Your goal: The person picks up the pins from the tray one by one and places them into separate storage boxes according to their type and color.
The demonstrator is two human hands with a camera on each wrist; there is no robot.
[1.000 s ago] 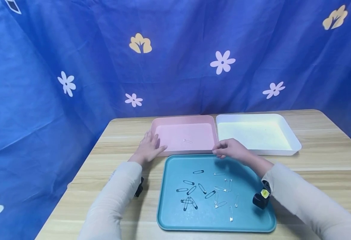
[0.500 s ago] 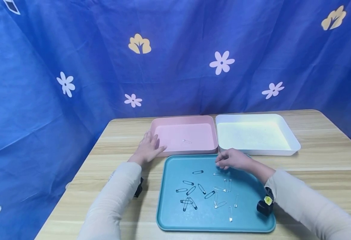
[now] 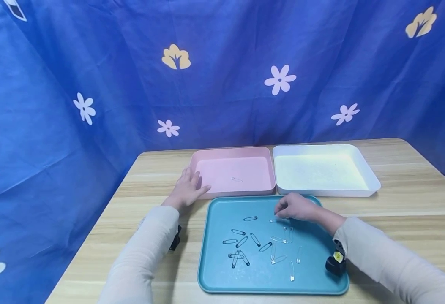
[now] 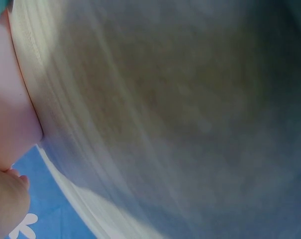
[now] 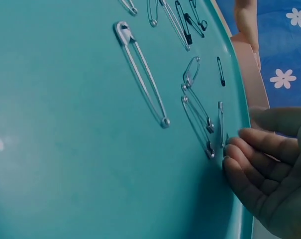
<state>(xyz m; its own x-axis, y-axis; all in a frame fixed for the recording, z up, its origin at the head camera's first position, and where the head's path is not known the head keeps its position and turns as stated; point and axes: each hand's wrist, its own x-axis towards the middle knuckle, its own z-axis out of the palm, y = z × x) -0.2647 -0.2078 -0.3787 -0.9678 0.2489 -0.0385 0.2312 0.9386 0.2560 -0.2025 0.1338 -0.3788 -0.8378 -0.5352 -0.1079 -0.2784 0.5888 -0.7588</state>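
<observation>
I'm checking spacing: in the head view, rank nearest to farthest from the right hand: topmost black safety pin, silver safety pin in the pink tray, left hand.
1. Topmost black safety pin: on the teal tray, left of the right hand.
2. Silver safety pin: in the pink tray, farther left.
3. Left hand: at that tray's left side.
</observation>
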